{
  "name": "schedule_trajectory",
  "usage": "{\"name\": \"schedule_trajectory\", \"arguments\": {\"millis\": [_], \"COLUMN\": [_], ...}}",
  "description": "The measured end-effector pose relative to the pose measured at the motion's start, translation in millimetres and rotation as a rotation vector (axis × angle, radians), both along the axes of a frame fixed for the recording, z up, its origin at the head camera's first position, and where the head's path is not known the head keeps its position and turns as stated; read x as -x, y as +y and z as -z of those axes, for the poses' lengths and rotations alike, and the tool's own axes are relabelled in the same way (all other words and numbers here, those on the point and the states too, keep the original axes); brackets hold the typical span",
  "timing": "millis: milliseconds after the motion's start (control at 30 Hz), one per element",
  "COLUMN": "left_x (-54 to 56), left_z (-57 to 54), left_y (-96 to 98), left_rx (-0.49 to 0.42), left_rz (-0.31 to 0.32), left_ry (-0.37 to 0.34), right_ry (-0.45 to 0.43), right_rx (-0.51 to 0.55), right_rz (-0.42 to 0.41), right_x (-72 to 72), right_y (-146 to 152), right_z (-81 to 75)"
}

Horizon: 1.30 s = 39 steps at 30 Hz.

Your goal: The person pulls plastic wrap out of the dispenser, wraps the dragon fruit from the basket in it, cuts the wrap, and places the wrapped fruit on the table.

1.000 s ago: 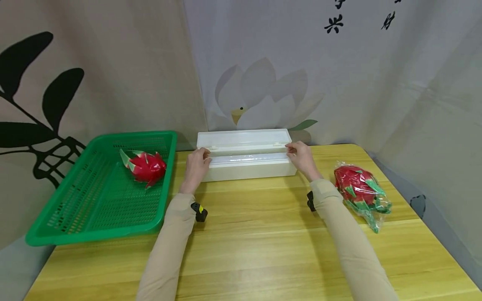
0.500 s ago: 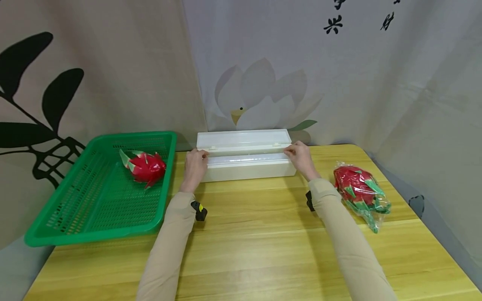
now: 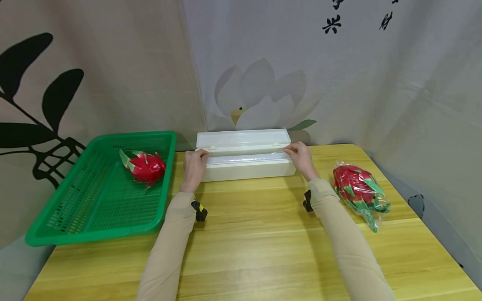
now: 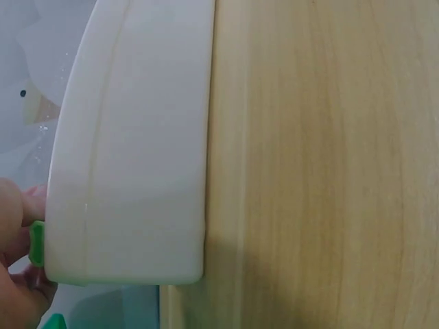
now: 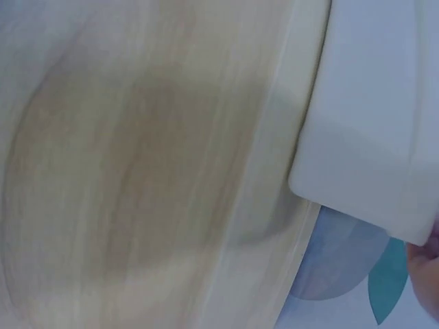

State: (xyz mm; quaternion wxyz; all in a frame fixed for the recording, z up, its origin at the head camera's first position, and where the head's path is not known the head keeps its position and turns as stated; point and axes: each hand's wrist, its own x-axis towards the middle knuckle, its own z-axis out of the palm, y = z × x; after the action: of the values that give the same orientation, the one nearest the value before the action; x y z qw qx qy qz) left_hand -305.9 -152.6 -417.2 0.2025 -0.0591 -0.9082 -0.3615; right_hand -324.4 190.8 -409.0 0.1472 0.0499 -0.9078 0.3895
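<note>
A long white cling film dispenser (image 3: 249, 172) stands at the table's far side, its lid (image 3: 244, 137) raised at the back. Glossy clear cling film (image 3: 248, 158) spans its open top. At the dispenser's left end my left hand (image 3: 194, 169) pinches the film's edge between thumb and fingers. My right hand (image 3: 300, 159) pinches it likewise at the right end. In the left wrist view, a small green piece (image 4: 36, 243) sits by the fingers at the dispenser's corner. Only part of the right hand (image 5: 426, 274) shows in the right wrist view, behind the dispenser's corner.
To the left, a green plastic basket (image 3: 101, 209) holds a red dragon fruit (image 3: 148, 168). Another dragon fruit (image 3: 355, 186), wrapped in clear film, lies on the wooden table (image 3: 260, 242) at the right. A printed curtain (image 3: 263, 42) hangs close behind the dispenser.
Both hands have shifted very slightly left along the dispenser's top, staying at its two ends. The dispenser, basket and both fruits stay in place.
</note>
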Motion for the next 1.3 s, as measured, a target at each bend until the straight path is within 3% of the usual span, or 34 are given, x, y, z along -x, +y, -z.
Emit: {"name": "schedule_trajectory", "arguments": {"millis": [333, 600, 967, 1300], "left_x": [3.1, 6.6, 12.4, 14.0], "left_z": [3.2, 2.6, 4.3, 1.5], "left_y": [-0.3, -1.5, 1.0, 2.3], "left_rx": [-0.067, -0.167, -0.421, -0.472], "left_rz": [-0.052, -0.047, -0.032, -0.006], "left_ry": [0.034, -0.003, 0.014, 0.062], "right_ry": [-0.018, 0.007, 0.067, 0.055], "right_rx": [0.075, 0.141, 0.259, 0.381], "right_rz": [-0.001, 0.023, 0.004, -0.009], "right_x": [0.5, 2.1, 3.1, 4.7], "right_y": [-2.2, -3.1, -2.1, -5.7], "right_z": [-4.5, -4.6, -1.9, -5.2]}}
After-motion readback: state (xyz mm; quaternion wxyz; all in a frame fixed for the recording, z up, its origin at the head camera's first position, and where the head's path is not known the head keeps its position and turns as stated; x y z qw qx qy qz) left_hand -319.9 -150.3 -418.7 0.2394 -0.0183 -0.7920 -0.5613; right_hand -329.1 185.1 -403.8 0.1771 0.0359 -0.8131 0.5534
